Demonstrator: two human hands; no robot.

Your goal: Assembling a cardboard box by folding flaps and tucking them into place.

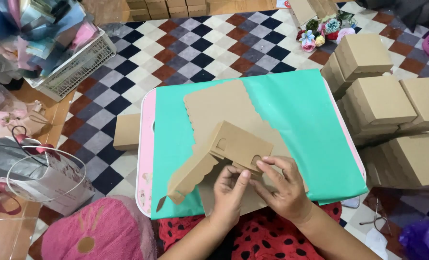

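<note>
A flat brown cardboard box blank (224, 108) with scalloped edges lies on a green-topped small table (301, 120). Part of the blank is folded up into a raised panel (238, 144) with a slot and a notch. My left hand (229, 192) pinches a small tab at the near edge of that folded panel. My right hand (284, 185) grips the same edge from the right, its fingers over the fold. A scalloped flap (190, 175) hangs down to the left of my hands.
Several finished brown boxes (383, 101) are stacked on the floor at the right. A small brown box (127, 131) sits left of the table. A white basket of coloured paper (75, 62) is at top left, artificial flowers (325, 31) at top, a clear gift bag (46, 178) at left.
</note>
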